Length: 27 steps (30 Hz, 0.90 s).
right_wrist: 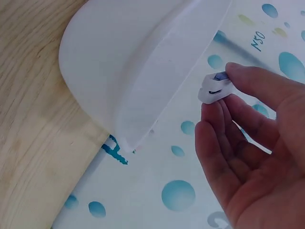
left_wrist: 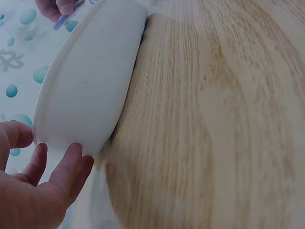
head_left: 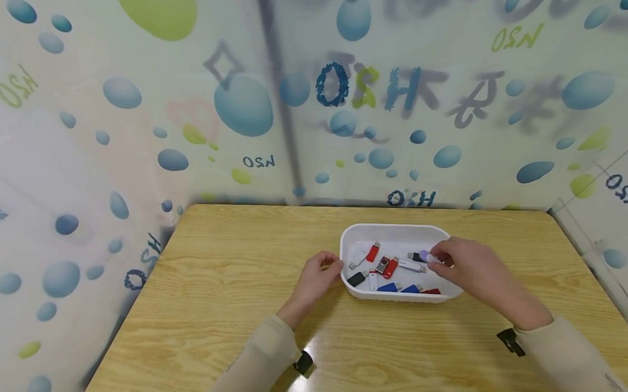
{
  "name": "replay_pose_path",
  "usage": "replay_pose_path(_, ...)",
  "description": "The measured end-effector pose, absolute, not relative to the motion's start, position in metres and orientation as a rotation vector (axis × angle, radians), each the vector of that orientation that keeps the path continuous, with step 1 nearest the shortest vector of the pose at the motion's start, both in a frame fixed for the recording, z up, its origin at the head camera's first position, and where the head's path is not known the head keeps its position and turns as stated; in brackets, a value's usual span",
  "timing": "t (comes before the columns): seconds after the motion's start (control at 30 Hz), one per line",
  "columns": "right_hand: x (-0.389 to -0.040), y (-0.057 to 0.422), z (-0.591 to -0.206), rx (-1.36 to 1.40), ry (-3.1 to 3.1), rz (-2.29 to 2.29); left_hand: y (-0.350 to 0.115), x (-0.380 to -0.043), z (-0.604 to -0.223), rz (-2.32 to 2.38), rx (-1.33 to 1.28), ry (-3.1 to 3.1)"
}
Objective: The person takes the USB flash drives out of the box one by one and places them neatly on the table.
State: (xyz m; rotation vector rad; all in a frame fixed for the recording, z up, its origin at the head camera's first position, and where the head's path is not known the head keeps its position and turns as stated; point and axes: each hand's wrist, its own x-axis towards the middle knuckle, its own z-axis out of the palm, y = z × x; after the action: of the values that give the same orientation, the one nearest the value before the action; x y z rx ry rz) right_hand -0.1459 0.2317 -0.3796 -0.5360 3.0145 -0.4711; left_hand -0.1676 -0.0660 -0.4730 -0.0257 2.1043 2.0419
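While the left hand (head_left: 313, 279) rests loosely bent fingers against the outer left end of the white tray (head_left: 393, 296), the right hand (head_left: 469, 268) pinches a small white-and-purple memory stick (head_left: 433, 258) between thumb and fingertips over the tray's right part. Good handling here probably calls for a light pinch and a steady tray, so that the loose sticks (head_left: 391, 268) inside lie undisturbed.

Tray (head_left: 401, 297), plain white; drives (head_left: 391, 268), red, blue, black or white; held drive (right_wrist: 208, 90), white and lilac. Table (head_left: 250, 245), yellow-brown, wood-grained. Wall (head_left: 315, 155), pale, patterned with blue and green spots, blue and green lettering, and grey marks. Sleeves (head_left: 267, 356), beige; wrist straps (head_left: 303, 363), black.
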Motion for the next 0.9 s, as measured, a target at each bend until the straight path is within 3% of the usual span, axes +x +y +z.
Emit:
replay_pose_path(0.4,-0.114,0.270,-0.378,-0.282,3.015,-0.567,-0.066,-0.155,-0.442,2.020,-0.020,2.086)
replay_pose_path(0.9,-0.098,0.308,-0.408,-0.075,2.966,-0.485,-0.065,-0.153,-0.438,2.024,-0.032,2.085)
